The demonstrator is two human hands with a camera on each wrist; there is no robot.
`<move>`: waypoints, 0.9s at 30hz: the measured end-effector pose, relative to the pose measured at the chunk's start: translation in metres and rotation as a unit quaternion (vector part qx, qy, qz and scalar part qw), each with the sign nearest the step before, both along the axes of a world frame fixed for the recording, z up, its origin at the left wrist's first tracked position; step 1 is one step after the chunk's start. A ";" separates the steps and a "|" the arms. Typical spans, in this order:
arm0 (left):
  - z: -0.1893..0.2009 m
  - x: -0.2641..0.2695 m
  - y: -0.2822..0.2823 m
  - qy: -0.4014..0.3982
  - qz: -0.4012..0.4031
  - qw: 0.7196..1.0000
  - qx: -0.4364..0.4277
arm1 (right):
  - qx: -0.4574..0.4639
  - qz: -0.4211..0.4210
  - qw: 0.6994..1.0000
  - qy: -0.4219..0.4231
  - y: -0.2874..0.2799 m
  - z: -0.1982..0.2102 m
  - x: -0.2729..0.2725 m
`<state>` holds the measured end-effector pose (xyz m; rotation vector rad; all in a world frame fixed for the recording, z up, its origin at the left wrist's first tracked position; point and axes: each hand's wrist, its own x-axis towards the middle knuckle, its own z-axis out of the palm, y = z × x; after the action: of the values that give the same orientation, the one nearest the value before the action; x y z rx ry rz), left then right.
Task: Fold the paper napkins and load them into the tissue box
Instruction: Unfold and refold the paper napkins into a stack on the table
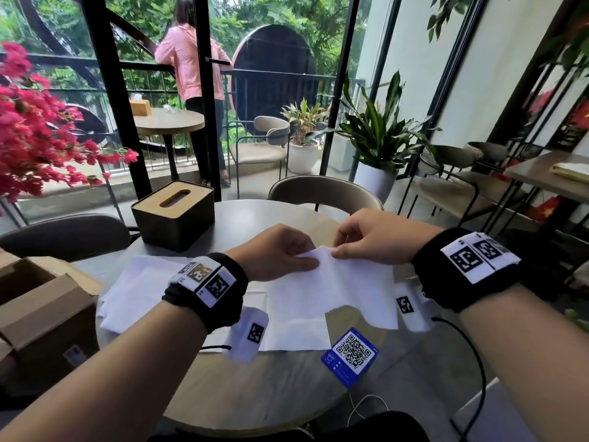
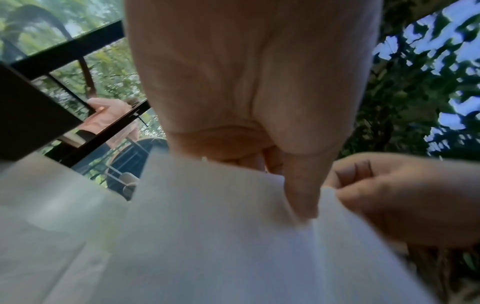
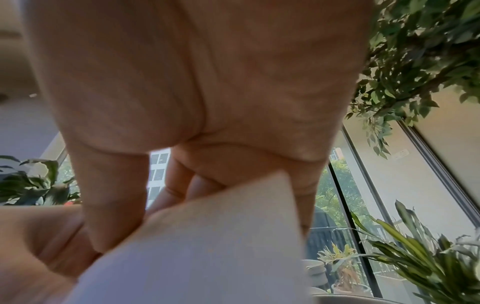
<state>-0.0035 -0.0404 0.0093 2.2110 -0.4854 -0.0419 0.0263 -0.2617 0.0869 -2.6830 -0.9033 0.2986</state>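
A white paper napkin hangs lifted above the round table, its lower edge drooping toward the table. My left hand pinches its top edge from the left, and my right hand pinches the same top edge right beside it. In the left wrist view the napkin fills the lower frame with both hands' fingers on its edge. More flat white napkins lie spread on the table under my left wrist. The dark tissue box with a wooden slotted lid stands at the table's far left.
An open cardboard box sits at the left edge. A blue QR card lies near the table's front. Chairs ring the table. Pink flowers hang at left; potted plants stand at right. A person stands on the balcony.
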 end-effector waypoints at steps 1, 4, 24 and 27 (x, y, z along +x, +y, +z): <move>0.001 -0.003 0.001 0.019 -0.011 1.000 -0.015 | 0.004 -0.004 1.000 -0.004 -0.001 -0.001 0.000; 0.004 -0.006 0.007 0.065 -0.001 0.997 -0.032 | 0.015 -0.023 0.999 -0.027 -0.004 -0.002 0.001; -0.010 -0.009 0.010 -0.156 0.188 0.969 -0.037 | 0.161 -0.139 0.977 0.032 0.016 -0.044 0.000; -0.003 -0.011 0.017 -0.189 0.196 0.961 0.042 | 0.105 -0.070 0.992 0.024 0.025 -0.051 -0.011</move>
<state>-0.0142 -0.0236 0.0064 2.3681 -0.2414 0.5905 0.0149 -0.2372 0.0363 -2.5183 -0.6858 0.2232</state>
